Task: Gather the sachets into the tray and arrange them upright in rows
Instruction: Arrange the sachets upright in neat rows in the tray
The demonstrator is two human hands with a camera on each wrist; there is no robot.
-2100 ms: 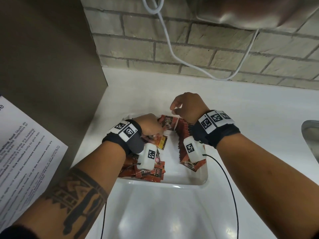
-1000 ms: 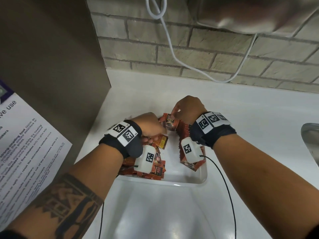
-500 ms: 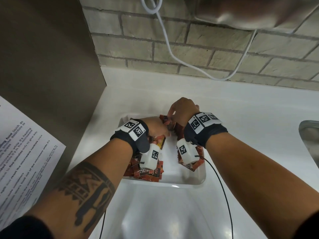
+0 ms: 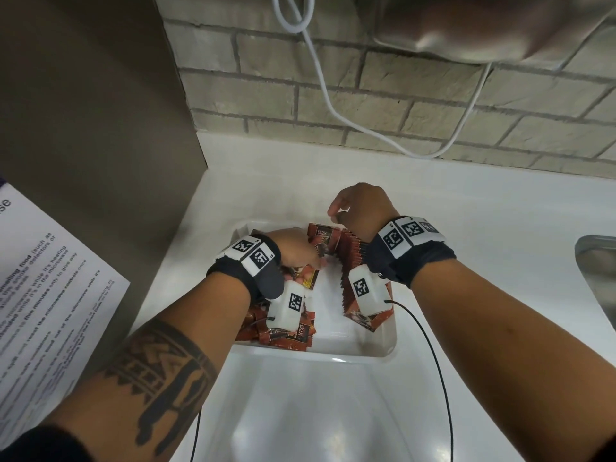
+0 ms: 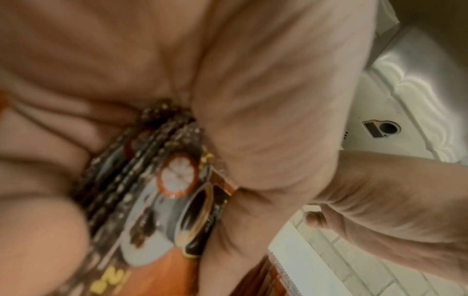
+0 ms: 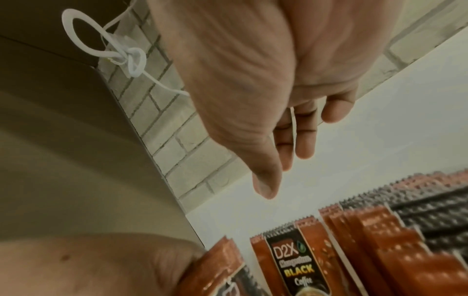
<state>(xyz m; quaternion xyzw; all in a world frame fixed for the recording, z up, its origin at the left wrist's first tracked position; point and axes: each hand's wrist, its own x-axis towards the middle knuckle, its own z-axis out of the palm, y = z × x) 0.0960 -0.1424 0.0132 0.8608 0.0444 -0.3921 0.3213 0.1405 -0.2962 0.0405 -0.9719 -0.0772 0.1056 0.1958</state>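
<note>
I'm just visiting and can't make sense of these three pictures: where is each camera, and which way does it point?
Head: worn on the head, looks down at the white tray on the counter; both forearms, left hand and right hand show.
Left wrist: sits on the left wrist, looks along the palm at a bundle of sachets it grips.
Right wrist: on the right wrist, looks along the empty hand at the upright row of sachets.
Shared: head and right wrist views both show the row and the white cable.

Head view looks steeply down over the tray (image 4: 383,348); both close wrist views share its sachets (image 6: 296,266).
</note>
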